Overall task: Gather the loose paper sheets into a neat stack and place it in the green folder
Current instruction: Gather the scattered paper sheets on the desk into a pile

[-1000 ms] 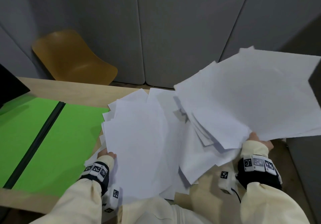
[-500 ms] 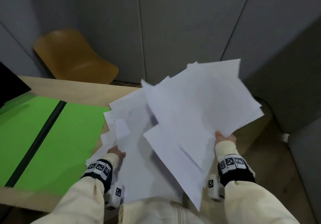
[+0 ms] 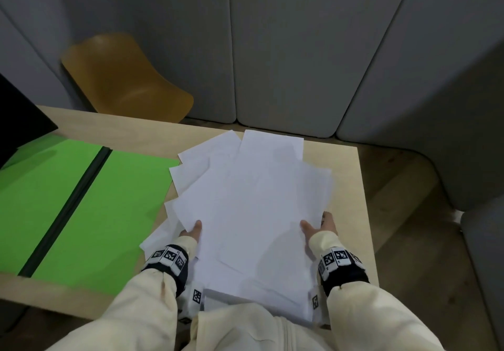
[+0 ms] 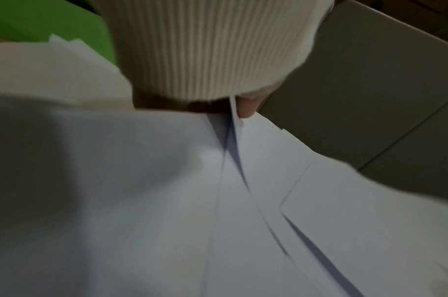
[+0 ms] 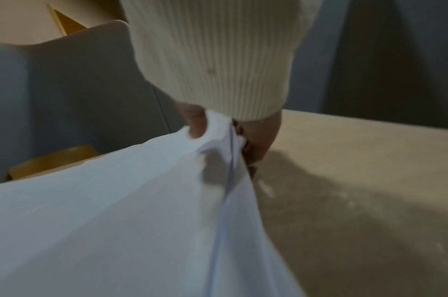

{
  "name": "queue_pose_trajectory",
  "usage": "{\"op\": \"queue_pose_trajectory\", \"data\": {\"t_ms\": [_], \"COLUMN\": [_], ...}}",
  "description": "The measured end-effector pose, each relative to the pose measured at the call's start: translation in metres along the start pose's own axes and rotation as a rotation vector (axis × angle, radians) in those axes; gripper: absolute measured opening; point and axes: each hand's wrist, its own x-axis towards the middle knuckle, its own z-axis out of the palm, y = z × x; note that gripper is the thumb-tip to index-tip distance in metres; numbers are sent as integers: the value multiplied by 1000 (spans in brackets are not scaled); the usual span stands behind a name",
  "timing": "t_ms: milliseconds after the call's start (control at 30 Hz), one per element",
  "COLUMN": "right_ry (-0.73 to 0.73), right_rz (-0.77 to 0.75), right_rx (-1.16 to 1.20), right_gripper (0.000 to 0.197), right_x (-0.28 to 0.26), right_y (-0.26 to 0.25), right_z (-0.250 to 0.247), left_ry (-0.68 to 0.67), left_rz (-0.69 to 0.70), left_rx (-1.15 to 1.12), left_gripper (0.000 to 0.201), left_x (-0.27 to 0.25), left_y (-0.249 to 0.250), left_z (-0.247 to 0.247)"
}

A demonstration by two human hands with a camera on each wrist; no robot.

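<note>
A fanned pile of white paper sheets [image 3: 253, 200] lies on the right half of the wooden table [image 3: 351, 176], its corners sticking out unevenly. My left hand [image 3: 192, 230] pinches the pile's left edge, thumb on top. My right hand [image 3: 320, 225] pinches the right edge, thumb on top and fingers under the sheets [image 5: 141, 201]. In the left wrist view the sheets [image 4: 218, 201] fill the frame with only a fingertip showing. The green folder [image 3: 90, 206] lies open and flat on the table's left half, a dark spine down its middle.
An ochre chair [image 3: 122, 78] stands behind the table's far edge. Grey padded wall panels [image 3: 300, 50] close the back and right. A black object [image 3: 19, 121] overhangs the folder's far left corner. The table's right edge drops to the floor [image 3: 409, 214].
My right hand swung its raised bundle of sheets leftwards and down onto the sheets under my left hand. Both hands now hold one merged pile lying on the table.
</note>
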Motion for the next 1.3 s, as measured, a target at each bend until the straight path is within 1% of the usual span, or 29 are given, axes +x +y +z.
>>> {"op": "queue_pose_trajectory", "data": {"t_ms": [33,100,233,333,367,433,500,533,567,600,633,667,700,733,767,800,833,900,967,1000,1067,1133,1167,1233,1300], "right_ry": [61,133,191,276,280,230,174,172,168,186,183,192,183,148,93,27,-50,-176,-276,-298,-310,-300,-291,-281,-286], "right_rz": [-20,-37,-10,13,33,73,158,184,217,251,252,240,215,166,121,91,61,-2,-72,-90,-110,-142,-157,-177,-146], "right_rx": [27,47,-2,98,153,260,326,313,313,268,229,222,191,90,-42,-165,-226,-304,-378,-417,-437,-367,-331,-308,-413], "right_gripper": [51,38,17,19,21,23,18,12,12,18,22,21,17,10,16,34,51,76,92,94,90,84,84,88,90], "right_x": [0,1,8,13,15,13,19,19,18,22,26,30,31,26,26,24,20,15,14,17,20,19,17,10,6], "right_y": [2,6,9,9,9,10,10,9,5,7,9,11,12,12,14,16,15,10,10,11,13,13,11,6,4], "right_z": [0,2,-1,-8,-9,-6,-2,-2,-4,-6,-8,-9,-11,-12,-11,-8,-5,3,9,10,7,5,5,4,1], "left_ry": [-3,-6,-22,-62,-75,-101,-83,-65,-60,-54,-36,-22,-13,-6,22,55,74,62,10,-14,-58,-67,-66,-55,-11], "left_rz": [-3,-18,-22,-14,-10,-10,-4,4,10,15,21,26,39,59,74,85,92,121,115,102,60,53,67,84,95], "left_rx": [19,40,231,388,427,530,587,557,527,487,442,375,295,207,129,68,34,23,36,48,29,62,109,196,199], "left_gripper": [68,65,67,68,69,70,68,67,66,65,64,62,61,59,57,55,54,54,58,62,76,92,97,94,88], "left_x": [3,3,2,-3,-4,-10,-16,-16,-16,-17,-15,-13,-10,-7,-3,0,1,1,-2,-3,-3,-1,0,-2,-6], "left_y": [1,4,7,11,13,16,22,26,28,30,31,32,32,32,31,30,29,28,32,35,36,31,26,21,20], "left_z": [-1,-1,-4,-12,-13,-14,-14,-14,-15,-17,-19,-22,-23,-22,-20,-16,-10,2,8,8,7,5,6,11,15]}}
